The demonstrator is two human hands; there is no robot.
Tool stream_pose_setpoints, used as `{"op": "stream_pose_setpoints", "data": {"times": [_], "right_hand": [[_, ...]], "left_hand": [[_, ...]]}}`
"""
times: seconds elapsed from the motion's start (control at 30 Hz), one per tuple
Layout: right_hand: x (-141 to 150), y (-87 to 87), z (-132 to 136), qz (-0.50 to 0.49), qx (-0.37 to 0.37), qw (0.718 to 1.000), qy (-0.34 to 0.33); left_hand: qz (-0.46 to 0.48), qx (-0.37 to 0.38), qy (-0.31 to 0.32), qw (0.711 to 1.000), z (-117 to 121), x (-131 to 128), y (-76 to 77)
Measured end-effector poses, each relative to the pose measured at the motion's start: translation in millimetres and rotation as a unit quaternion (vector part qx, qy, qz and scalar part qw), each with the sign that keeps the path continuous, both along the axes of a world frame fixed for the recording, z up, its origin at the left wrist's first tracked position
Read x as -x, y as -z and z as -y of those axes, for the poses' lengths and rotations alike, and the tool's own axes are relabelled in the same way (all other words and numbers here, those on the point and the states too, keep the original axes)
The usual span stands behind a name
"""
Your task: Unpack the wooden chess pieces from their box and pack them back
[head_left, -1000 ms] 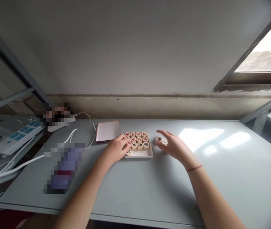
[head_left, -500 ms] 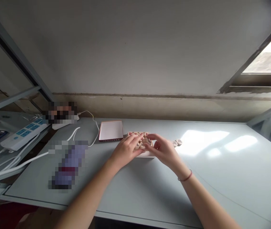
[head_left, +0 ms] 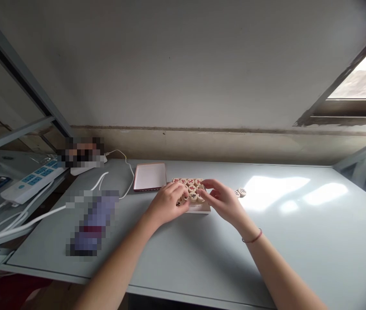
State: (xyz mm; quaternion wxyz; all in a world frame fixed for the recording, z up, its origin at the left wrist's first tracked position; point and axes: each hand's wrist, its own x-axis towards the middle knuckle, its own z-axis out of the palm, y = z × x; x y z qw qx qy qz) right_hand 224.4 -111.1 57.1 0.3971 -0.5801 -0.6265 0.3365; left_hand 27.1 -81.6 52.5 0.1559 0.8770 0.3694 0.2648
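- L hand [head_left: 166,204] over the left side of the tray, fingertips [head_left: 183,192] on the xiangqi pieces [head_left: 192,189], can't tell if it's gripping any
- R hand [head_left: 221,200] on the tray's right side, fingers at the pieces, grip unclear too; hands close but apart
- pieces sit packed in a shallow cream tray [head_left: 203,209] on a pale grey table [head_left: 299,245]
- 2 loose pieces [head_left: 241,192] just right of R hand, on the table
- red-rimmed white tray [head_left: 149,176] just left of the pieces, power strip [head_left: 32,186] + white cables [head_left: 41,213] further left

R wrist band [head_left: 252,236]: thin, red, prob. cord | L arm [head_left: 115,271]: bare
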Motion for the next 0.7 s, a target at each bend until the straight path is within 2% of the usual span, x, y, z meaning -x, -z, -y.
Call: {"op": "stream_pose_setpoints", "data": {"times": [0.17, 0.4, 0.57, 0.7], "right_hand": [[0.4, 0.7, 0.4, 0.021, -0.007, 1.0, -0.009], [1.2, 1.1, 1.4, 0.031, 0.0, 0.999, -0.027], [0.6, -1.4, 1.9, 0.066, -0.004, 0.997, -0.046], [-0.5, -5.0, 5.2, 0.121, -0.005, 0.989, -0.082]], "left_hand": [[-0.058, 0.015, 0.024, 0.998, 4.8, -5.8, 3.3], [-0.089, 0.016, 0.035, 0.995, 6.7, -5.0, 3.6], [-0.091, 0.022, 0.052, 0.994, 4.9, -3.1, 5.1], [-0.063, 0.029, 0.061, 0.996, -0.8, 5.7, -2.4]]}}
